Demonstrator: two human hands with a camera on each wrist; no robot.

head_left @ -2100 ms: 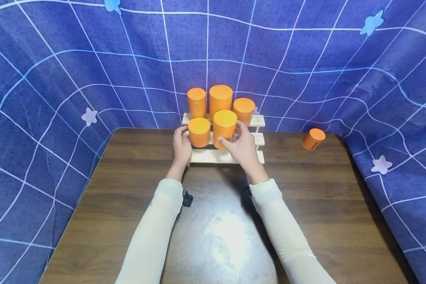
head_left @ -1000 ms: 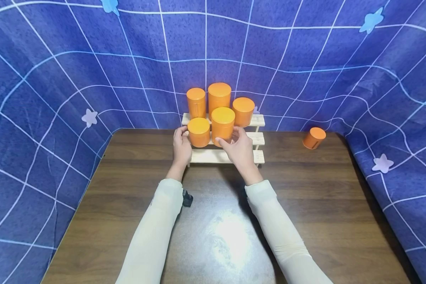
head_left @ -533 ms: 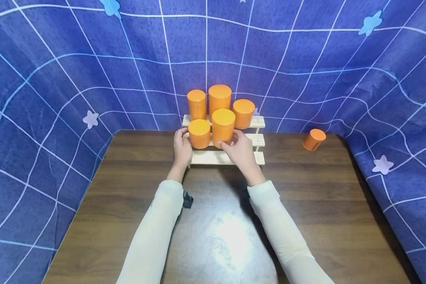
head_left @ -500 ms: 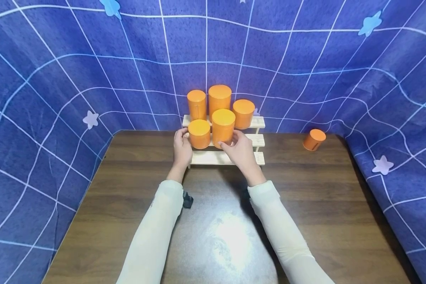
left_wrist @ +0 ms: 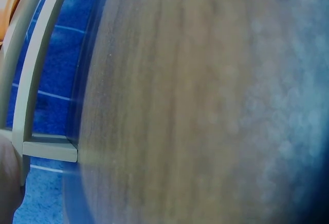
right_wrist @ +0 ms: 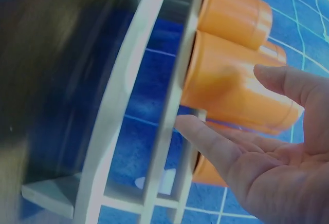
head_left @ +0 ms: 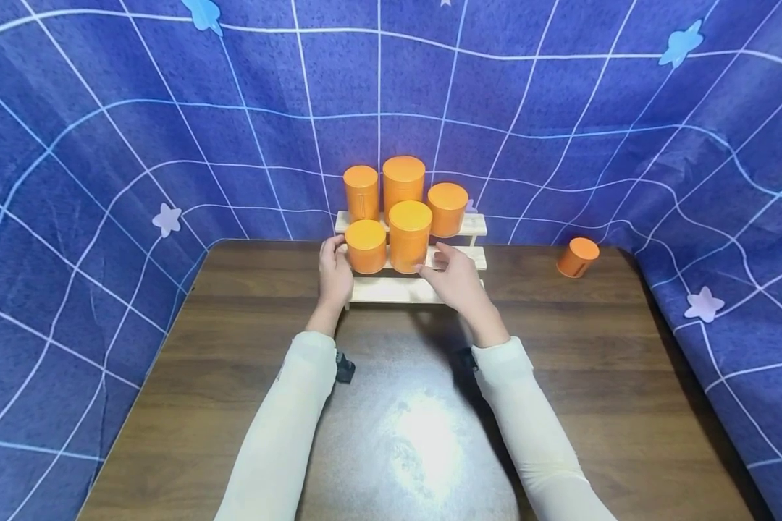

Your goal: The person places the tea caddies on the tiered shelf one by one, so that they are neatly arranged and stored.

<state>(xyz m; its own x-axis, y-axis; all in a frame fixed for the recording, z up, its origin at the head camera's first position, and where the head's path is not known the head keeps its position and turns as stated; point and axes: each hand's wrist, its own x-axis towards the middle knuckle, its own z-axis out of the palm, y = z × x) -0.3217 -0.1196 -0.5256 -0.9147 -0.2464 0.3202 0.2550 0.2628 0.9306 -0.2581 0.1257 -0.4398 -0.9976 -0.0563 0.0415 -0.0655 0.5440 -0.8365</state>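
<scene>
A stepped wooden stand (head_left: 400, 291) bears orange canisters at the back of the table. On its middle tier are a short canister (head_left: 366, 247) at left and a taller canister (head_left: 409, 239) beside it. My left hand (head_left: 335, 273) grips the stand's left end, fingers bent close beside the short canister. Just right of the taller canister is my right hand (head_left: 459, 278), fingers loose. In the right wrist view the thumb and fingers of that hand (right_wrist: 277, 167) are spread before the taller canister (right_wrist: 231, 80), holding nothing.
On the top tier stand a slim canister (head_left: 361, 194), a tall wide canister (head_left: 404, 177) and a low canister (head_left: 447, 210). Another orange canister (head_left: 577, 257) stands on the wooden table (head_left: 247, 318) at far right. Blue curtain (head_left: 267, 130) encloses the back and sides.
The right hand has let go of the taller canister and drawn away to the right, leaving it on the middle tier. The left hand has stayed at the stand's left end.
</scene>
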